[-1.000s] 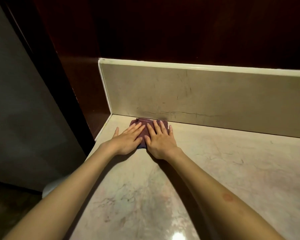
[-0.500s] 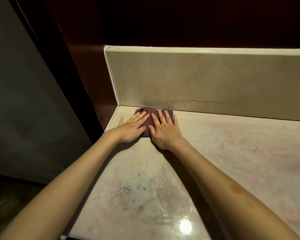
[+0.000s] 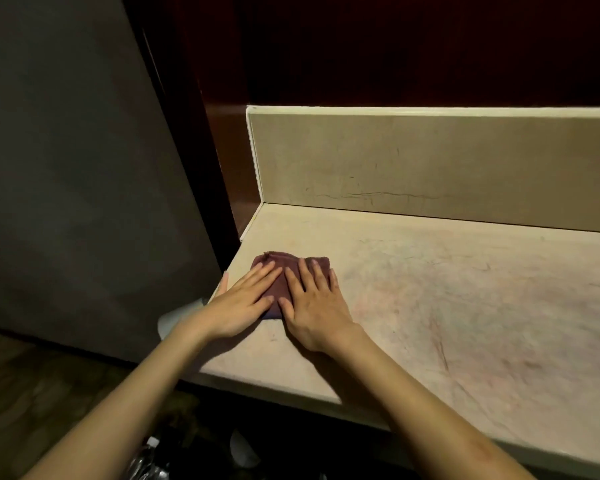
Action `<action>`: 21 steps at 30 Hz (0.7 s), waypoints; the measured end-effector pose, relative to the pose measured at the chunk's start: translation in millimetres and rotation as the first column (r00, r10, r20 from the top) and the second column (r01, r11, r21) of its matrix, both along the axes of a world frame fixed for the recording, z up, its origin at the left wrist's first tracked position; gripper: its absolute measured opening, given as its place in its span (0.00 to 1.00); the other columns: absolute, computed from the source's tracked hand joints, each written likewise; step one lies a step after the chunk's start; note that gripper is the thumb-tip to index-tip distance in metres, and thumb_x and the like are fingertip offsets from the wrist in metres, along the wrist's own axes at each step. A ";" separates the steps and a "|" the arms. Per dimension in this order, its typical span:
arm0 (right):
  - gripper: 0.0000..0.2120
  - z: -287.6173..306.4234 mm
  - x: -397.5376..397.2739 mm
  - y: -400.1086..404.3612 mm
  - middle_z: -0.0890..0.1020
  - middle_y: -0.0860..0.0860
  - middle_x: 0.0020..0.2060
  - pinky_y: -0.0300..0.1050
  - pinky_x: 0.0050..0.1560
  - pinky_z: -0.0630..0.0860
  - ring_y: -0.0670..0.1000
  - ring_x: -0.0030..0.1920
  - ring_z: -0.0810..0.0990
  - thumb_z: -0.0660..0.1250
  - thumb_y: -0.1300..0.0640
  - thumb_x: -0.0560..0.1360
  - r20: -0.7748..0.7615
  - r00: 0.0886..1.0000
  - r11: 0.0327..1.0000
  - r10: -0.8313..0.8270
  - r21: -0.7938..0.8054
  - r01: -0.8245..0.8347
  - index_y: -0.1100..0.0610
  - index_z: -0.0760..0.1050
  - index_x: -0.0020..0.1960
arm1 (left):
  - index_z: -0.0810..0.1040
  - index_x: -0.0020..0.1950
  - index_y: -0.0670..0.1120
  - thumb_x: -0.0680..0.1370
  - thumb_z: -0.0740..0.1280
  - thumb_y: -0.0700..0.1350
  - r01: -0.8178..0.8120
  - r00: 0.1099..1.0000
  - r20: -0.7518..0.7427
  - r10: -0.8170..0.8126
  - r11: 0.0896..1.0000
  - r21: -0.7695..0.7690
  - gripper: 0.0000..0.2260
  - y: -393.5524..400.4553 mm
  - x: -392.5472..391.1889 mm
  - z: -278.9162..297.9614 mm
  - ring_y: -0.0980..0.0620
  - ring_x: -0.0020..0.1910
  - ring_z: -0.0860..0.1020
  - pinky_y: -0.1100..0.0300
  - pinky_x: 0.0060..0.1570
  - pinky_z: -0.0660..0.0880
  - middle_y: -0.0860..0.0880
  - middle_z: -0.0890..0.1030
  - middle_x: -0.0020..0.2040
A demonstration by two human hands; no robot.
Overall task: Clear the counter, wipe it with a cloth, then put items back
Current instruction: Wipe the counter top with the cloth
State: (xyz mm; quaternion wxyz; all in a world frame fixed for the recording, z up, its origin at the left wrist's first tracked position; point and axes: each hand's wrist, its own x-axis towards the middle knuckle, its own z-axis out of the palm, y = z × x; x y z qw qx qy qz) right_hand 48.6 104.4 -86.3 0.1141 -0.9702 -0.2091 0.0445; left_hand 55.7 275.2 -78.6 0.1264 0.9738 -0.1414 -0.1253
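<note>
Cloth point(image 3: 280, 276) under both hands, now away from the backsplash point(image 3: 430, 168).

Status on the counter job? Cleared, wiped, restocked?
Cleared: the visible counter holds only the cloth. Wiping in hand: left hand and right hand press flat on the cloth near the left edge. No items are back yet.

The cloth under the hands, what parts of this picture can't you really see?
- Head view: the middle of the cloth is covered by the left hand and right hand.
- The counter is cut off by the right edge.
- The things on the floor below the counter are too dark and cut off to name.
- The dark wall above the backsplash shows no detail.
</note>
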 end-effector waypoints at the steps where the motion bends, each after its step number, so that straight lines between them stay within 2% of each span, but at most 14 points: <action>1: 0.29 0.6 -8.8 1.7 0.42 0.55 0.78 0.54 0.74 0.35 0.56 0.77 0.38 0.44 0.44 0.82 -0.007 1.000 1.000 0.012 0.002 -0.012 0.54 0.42 0.79 | 0.43 0.78 0.56 0.84 0.48 0.50 -0.012 1.000 0.005 0.012 1.000 0.006 0.23 1.6 -11.5 0.4 0.63 0.74 0.39 0.46 0.71 0.31 0.57 0.41 0.78; 5: 0.29 -2.4 -43.8 11.7 0.42 0.55 0.78 0.54 0.74 0.35 0.56 0.77 0.38 0.43 0.43 0.82 -0.020 0.999 0.999 0.041 -0.002 -0.041 0.54 0.42 0.79 | 0.43 0.77 0.57 0.84 0.48 0.51 -0.050 0.999 0.000 0.050 0.999 0.021 0.23 9.1 -56.4 -0.4 0.67 0.70 0.37 0.45 0.70 0.30 0.58 0.41 0.78; 7: 0.33 -5.2 -61.0 15.6 0.43 0.56 0.78 0.55 0.74 0.35 0.56 0.77 0.39 0.35 0.40 0.78 0.002 0.998 0.998 0.057 0.001 -0.057 0.54 0.43 0.79 | 0.43 0.77 0.57 0.82 0.45 0.55 -0.063 0.998 -0.006 0.063 0.998 0.008 0.23 12.0 -77.4 -0.9 0.67 0.70 0.37 0.47 0.70 0.29 0.59 0.41 0.77; 9: 0.41 -7.8 -75.3 18.5 0.43 0.56 0.78 0.55 0.74 0.35 0.56 0.78 0.39 0.28 0.39 0.69 0.027 0.997 0.997 0.074 0.009 -0.074 0.54 0.43 0.79 | 0.43 0.77 0.57 0.77 0.43 0.58 -0.086 0.996 -0.008 0.085 0.996 -0.012 0.28 14.3 -94.3 -2.0 0.67 0.71 0.37 0.48 0.70 0.30 0.59 0.41 0.77; 15: 0.46 -12.8 -107.7 19.8 0.44 0.56 0.78 0.56 0.74 0.35 0.57 0.78 0.40 0.24 0.42 0.62 0.084 0.989 0.993 0.118 -0.001 -0.118 0.54 0.43 0.79 | 0.43 0.77 0.59 0.83 0.51 0.53 -0.122 0.992 0.023 0.122 0.992 0.023 0.25 18.1 -132.6 -6.5 0.68 0.70 0.36 0.42 0.71 0.34 0.62 0.41 0.76; 19: 0.39 -14.0 -122.3 16.4 0.45 0.57 0.78 0.57 0.74 0.37 0.58 0.78 0.42 0.30 0.42 0.70 0.117 0.986 0.992 0.122 0.021 -0.125 0.55 0.43 0.79 | 0.43 0.77 0.59 0.83 0.53 0.53 -0.130 0.991 0.041 0.129 0.991 0.023 0.26 14.7 -143.8 -4.3 0.67 0.71 0.36 0.42 0.71 0.33 0.62 0.41 0.76; 21: 0.42 -15.3 -128.5 14.4 0.45 0.56 0.78 0.56 0.74 0.38 0.57 0.78 0.41 0.28 0.42 0.66 0.127 0.985 0.992 0.118 0.039 -0.124 0.54 0.43 0.79 | 0.45 0.77 0.60 0.82 0.54 0.54 -0.121 0.990 0.066 0.121 0.993 0.002 0.26 16.9 -147.2 -4.9 0.67 0.71 0.37 0.42 0.71 0.34 0.62 0.43 0.77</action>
